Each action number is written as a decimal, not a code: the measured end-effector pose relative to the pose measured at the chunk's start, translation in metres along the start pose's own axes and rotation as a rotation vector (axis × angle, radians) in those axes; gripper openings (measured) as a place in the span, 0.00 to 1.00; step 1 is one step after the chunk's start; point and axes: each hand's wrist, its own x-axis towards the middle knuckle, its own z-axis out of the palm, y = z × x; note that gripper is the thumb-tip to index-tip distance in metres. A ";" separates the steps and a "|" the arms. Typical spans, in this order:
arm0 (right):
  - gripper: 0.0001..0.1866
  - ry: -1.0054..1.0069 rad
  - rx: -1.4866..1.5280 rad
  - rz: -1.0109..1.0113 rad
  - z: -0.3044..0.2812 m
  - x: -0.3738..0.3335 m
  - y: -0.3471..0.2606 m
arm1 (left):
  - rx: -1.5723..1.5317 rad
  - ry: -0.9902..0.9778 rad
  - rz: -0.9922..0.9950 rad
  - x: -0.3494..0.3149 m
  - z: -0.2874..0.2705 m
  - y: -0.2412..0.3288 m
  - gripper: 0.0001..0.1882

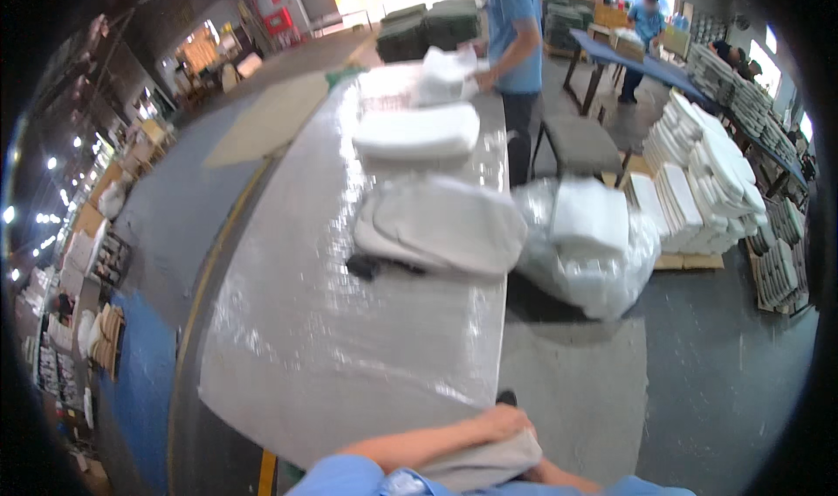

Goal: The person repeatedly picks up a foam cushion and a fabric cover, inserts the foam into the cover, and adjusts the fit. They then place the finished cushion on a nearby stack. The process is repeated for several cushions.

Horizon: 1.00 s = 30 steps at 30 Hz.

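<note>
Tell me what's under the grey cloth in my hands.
Part of the right hand shows at the right edge of the grey cloth, mostly covered by it. The left hand lies across the far edge. Anything else beneath is hidden.

Light blue short-sleeved shirt point(347, 478), bare forearms point(400, 446), ungloved left hand point(504, 424), glossy pale patch point(403, 482) at the chest

floor point(738, 348): grey, yellow line point(212, 265) | counter point(279, 313): long, glossy | blue-topped table point(672, 75): upper right | windows point(768, 73): bright, far right | lamps point(51, 162): lit, left
</note>
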 end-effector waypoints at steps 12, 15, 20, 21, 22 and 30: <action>0.30 0.041 0.044 0.043 0.016 -0.049 0.002 | -0.009 0.358 -0.648 -0.144 0.004 0.007 0.19; 0.27 -0.140 -0.011 -0.037 -0.003 -0.042 0.000 | -0.026 0.526 -0.633 -0.130 0.009 0.012 0.17; 0.28 -0.090 -0.030 -0.012 0.002 -0.031 0.008 | -0.020 0.558 -0.637 -0.143 0.002 -0.008 0.19; 0.29 -0.076 -0.024 0.006 0.002 -0.033 0.007 | -0.057 0.495 -0.674 -0.156 0.001 -0.013 0.20; 0.30 -0.062 -0.019 0.026 0.003 -0.035 0.006 | -0.096 0.434 -0.712 -0.176 -0.001 -0.018 0.22; 0.27 -0.093 -0.518 -0.114 -0.056 -0.030 -0.002 | -0.096 0.366 -0.858 -0.263 -0.013 -0.007 0.29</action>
